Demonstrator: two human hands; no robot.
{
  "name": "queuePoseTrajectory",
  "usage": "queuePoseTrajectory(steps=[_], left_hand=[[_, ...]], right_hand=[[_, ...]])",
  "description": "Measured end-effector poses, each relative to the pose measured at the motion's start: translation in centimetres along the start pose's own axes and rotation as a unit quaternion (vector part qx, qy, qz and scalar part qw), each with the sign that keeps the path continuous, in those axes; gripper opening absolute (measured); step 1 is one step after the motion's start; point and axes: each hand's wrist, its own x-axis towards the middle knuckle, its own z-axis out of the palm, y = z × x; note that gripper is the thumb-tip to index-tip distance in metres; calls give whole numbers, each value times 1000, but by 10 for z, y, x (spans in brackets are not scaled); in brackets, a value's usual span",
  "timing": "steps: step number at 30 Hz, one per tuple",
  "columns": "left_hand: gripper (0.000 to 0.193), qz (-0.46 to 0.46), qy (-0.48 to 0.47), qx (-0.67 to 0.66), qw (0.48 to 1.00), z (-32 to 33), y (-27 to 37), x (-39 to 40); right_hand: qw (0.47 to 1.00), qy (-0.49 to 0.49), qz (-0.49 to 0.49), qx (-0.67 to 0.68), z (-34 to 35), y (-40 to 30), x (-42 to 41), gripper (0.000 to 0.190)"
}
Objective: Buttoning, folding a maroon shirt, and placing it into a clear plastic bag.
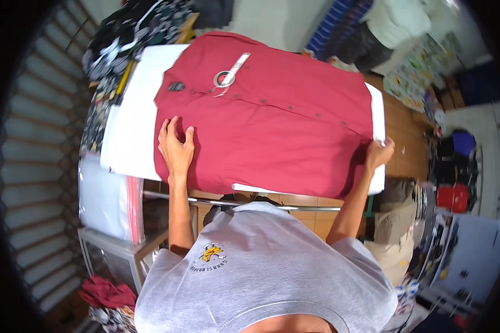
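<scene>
A red button-front shirt [250,137] lies spread over a white tabletop [135,95], with its row of dark buttons running across it. My left hand [177,147] rests on the fabric near the shirt's left end, fingers apart and slightly bent. At the right end, my right hand [380,153] has its fingers closed at the edge of the shirt, where the cloth is drawn into a shadowed fold. The fingertips there are partly hidden. A hang tag [235,68] with a white strip and a round part lies on the shirt's upper left.
Patterned fabric [104,104] is heaped beyond the table's left edge. Clear plastic bags [106,197] sit on a rack [135,249] at lower left, above a crumpled red cloth [108,291]. A metal bar [208,201] runs along the table's near side. Brown paper packaging [393,241] stands at right.
</scene>
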Motion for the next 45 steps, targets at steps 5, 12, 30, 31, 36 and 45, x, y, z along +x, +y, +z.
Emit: queuePoseTrajectory(steps=[5,12,30,31,36,45], left_hand=[[48,-132,32,52,989,-45,-34,-9],[35,-120,45,53,990,-76,-78,-9],[15,-111,1,-16,994,-135,-137,-7],[15,-106,0,-31,994,-137,-137,-5],[13,-149,1,-231,961,-139,-135,4],[11,13,12,-329,944,-149,-43,92]], right_hand=[[977,-142,-41,152,-6,-80,-22,28],[858,-351,-253,277,61,-297,-91,20],[729,-408,-533,136,207,-616,-206,14],[731,-405,-532,135,206,-616,-202,14],[712,-397,-502,288,190,-595,-154,12],[799,-249,-450,312,58,-420,71,16]])
